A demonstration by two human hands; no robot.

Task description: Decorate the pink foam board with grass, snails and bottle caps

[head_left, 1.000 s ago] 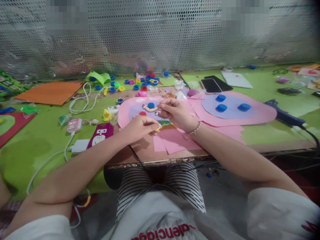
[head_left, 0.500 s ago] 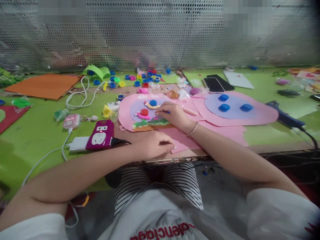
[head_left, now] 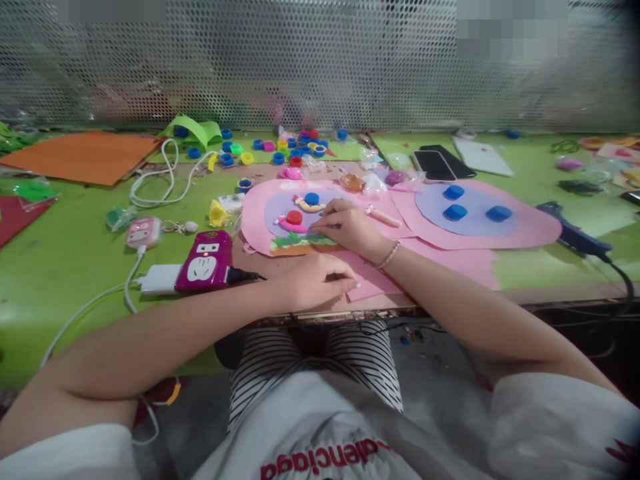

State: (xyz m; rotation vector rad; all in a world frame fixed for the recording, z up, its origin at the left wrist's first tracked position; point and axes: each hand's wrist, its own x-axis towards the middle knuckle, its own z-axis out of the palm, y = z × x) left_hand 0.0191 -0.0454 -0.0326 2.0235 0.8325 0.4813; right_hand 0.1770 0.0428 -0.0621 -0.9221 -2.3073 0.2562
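Note:
My right hand reaches over the pink paper shape, fingers pinched beside a pink clay snail with a red cap; whatever they hold is hidden. Behind it lies a cream clay snail with a blue cap. Green clay runs along the shape's lower edge. My left hand rests at the table's front edge, its thumb and finger closed on a small white bit. A pale pink clay strip lies right of my right hand.
Blue caps sit on a second pink and lilac shape. A purple socket block with cables stands left of my hands. A glue gun is at the right, a phone behind, and loose caps farther back.
The view has shifted slightly, so the table items appear a little higher and to the right. The blue thing seen by my right fingertips before is now out of sight.

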